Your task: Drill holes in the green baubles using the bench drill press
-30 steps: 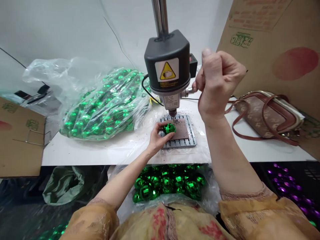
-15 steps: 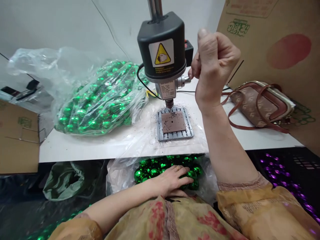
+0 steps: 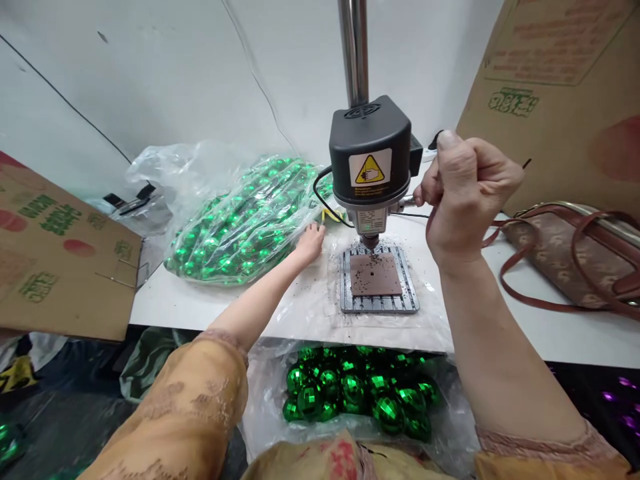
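Observation:
My right hand [image 3: 470,193] is closed in a fist around the end of the feed lever [image 3: 407,201] of a small black bench drill press [image 3: 371,150]. Its metal base plate [image 3: 380,305] carries a brown square board [image 3: 393,283] with a hole in it and dark shavings scattered over it. My left hand [image 3: 311,241] reaches to the edge of a clear plastic bag of green faceted balls [image 3: 235,223], beside a small yellow object [image 3: 333,215]. Its fingers point forward, partly hidden, and seem loosely apart. More green faceted balls [image 3: 353,390] lie in an open plastic bag at my lap.
A brown handbag [image 3: 555,250] with long straps rests on the white table [image 3: 300,320] at the right. Cardboard stands at both sides, a printed carton [image 3: 65,253] on the left and a large box [image 3: 545,133] on the right. Purple shiny balls [image 3: 627,400] show low at the right.
My left hand has left the green balls at my lap and moved forward to the bag on the table. My right hand stays on the lever. The view has shifted.

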A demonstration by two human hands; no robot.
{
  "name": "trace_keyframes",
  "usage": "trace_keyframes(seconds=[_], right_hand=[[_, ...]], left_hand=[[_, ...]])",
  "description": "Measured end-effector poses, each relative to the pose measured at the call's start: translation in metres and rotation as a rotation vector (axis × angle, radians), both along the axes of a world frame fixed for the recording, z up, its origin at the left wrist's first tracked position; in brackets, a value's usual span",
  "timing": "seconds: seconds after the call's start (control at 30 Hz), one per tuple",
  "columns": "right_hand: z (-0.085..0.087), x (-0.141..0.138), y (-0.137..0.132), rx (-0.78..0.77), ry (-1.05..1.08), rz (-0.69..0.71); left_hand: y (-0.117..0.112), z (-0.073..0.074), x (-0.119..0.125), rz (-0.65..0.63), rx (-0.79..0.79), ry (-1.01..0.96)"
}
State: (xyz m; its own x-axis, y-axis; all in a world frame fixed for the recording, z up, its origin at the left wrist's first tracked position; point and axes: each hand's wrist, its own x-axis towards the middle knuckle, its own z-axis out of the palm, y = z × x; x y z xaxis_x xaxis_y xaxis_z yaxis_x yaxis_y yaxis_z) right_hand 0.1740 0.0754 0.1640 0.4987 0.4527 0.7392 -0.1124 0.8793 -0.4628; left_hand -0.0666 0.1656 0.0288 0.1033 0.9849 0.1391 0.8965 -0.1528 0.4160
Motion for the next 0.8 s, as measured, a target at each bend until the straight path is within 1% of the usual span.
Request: trace_keyframes(seconds=[0.1,0.2,0.27,0.33,0.37,0.4,0.5,0.53,0.57,0.6,0.67,0.73,0.8], right_hand=[[0.0,0.0,-0.001,-0.023,-0.011,0.002],[-0.002,0.0,-0.001,-0.044,-0.053,-0.04],[-0.004,0.001,0.0,-0.049,-0.1,-0.082],[-0.005,0.001,-0.001,-0.051,-0.137,-0.114],[-0.005,0.001,-0.001,-0.056,-0.145,-0.122],[-0.005,0.001,-0.001,-0.064,-0.143,-0.124],[-0.003,0.0,-0.001,-0.064,-0.093,-0.093],[-0.002,0.0,-0.001,-0.053,-0.073,-0.076],[-0.002,0.0,-0.001,-0.04,-0.056,-0.062],[-0.001,-0.001,-0.001,-0.029,-0.045,-0.051],[-0.001,-0.001,-0.001,-0.032,-0.047,-0.046],[-0.001,0.0,-0.001,-0.048,-0.067,-0.058],[-0.001,0.0,-0.001,-0.057,-0.075,-0.066]], left_hand=[[0.014,-0.007,-0.004,0.02,-0.005,-0.002],[0.024,-0.008,-0.006,0.041,-0.006,-0.054],[0.027,-0.007,-0.006,0.038,-0.011,-0.114],[0.023,-0.005,-0.003,0.017,-0.029,-0.186],[0.018,-0.005,-0.001,0.003,-0.059,-0.285],[0.01,-0.004,0.001,-0.013,-0.105,-0.438],[-0.022,-0.004,0.009,-0.093,-0.276,-1.063],[-0.033,-0.005,0.011,-0.127,-0.315,-1.219],[-0.044,-0.005,0.012,-0.161,-0.333,-1.298],[-0.054,-0.006,0.014,-0.186,-0.333,-1.324],[-0.069,-0.007,0.019,-0.202,-0.277,-1.253],[-0.078,-0.01,0.024,-0.196,-0.16,-1.058],[-0.082,-0.013,0.031,-0.186,-0.038,-0.862]])
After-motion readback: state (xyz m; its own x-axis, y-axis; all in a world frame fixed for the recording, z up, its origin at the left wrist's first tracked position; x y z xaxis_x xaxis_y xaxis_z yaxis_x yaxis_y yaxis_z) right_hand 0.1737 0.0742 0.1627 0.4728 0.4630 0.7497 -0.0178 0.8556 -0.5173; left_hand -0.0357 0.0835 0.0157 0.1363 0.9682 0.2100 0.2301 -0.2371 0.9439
